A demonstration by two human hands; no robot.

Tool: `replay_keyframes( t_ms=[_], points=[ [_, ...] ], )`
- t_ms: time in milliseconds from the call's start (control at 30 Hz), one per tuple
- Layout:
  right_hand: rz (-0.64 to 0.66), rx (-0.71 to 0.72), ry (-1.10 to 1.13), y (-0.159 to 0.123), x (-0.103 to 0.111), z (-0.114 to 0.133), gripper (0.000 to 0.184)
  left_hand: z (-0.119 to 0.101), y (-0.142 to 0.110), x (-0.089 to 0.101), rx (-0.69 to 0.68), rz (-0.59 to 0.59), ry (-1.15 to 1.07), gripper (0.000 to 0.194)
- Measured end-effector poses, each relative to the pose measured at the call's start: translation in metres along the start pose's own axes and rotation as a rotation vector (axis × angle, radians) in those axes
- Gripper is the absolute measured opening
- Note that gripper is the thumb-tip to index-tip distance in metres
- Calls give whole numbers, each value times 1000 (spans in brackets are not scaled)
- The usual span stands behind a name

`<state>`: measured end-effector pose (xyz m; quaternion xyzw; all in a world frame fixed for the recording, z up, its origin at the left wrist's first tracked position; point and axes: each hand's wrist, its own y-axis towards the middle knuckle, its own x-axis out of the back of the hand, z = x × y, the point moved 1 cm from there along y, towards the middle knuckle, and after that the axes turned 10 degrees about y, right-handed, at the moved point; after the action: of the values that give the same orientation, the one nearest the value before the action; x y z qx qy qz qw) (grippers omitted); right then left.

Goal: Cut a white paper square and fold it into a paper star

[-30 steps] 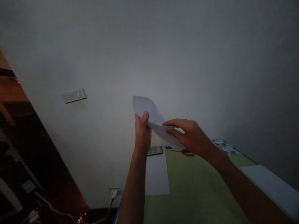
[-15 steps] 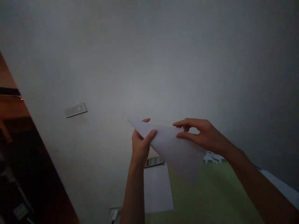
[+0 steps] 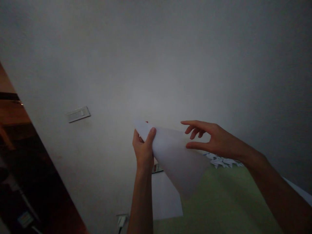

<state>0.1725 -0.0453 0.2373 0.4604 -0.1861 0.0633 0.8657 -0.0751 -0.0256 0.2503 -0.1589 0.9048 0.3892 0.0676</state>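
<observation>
Inspecting the thin white paper sheet above the flat green tabletop, I find the left hand pinching it, best done lightly against creasing; the right hand is spread nearby.

a white paper sheet slants in the air, curved, its lower corner drooping.

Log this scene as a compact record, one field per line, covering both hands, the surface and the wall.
left hand: gripping the curved, thin white paper sheet, thumb on its near face
right hand: fingers spread by the sheet's right part; contact unclear
surface: green flat tabletop
on surface: flat white paper; heap of pointed white paper pieces
wall: pale rectangular plate
lighting: dim
</observation>
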Motion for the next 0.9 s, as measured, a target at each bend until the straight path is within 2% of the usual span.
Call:
replay_keyframes(
  t_ms=[67, 133, 233, 467, 700, 767, 900],
  points=[
    [35, -21, 5, 0, -3, -3, 86, -2, -1, -2, -20, -51, -19, 55],
    [86, -41, 50, 1, -6, -6, 92, -4, -1, -4, -36, -76, -22, 54],
    [108, -64, 95, 3, -9, -7, 81, -3, -1, -3, -49, -78, 26, 54],
    [-25, -10, 19, 5, -4, 5, 45, -4, -1, -1, -31, -31, 117, 63],
    [-14, 48, 2, 6, -3, 10, 26, -8, -5, -1, -12, 48, 91, 61],
    [-25, 47, 5, 6, -3, 9, 25, -6, -4, 0, -11, 59, 77, 61],
    [-74, 12, 46, 5, -2, 4, 42, -3, -3, 3, 8, 87, 54, 61]
  ],
)
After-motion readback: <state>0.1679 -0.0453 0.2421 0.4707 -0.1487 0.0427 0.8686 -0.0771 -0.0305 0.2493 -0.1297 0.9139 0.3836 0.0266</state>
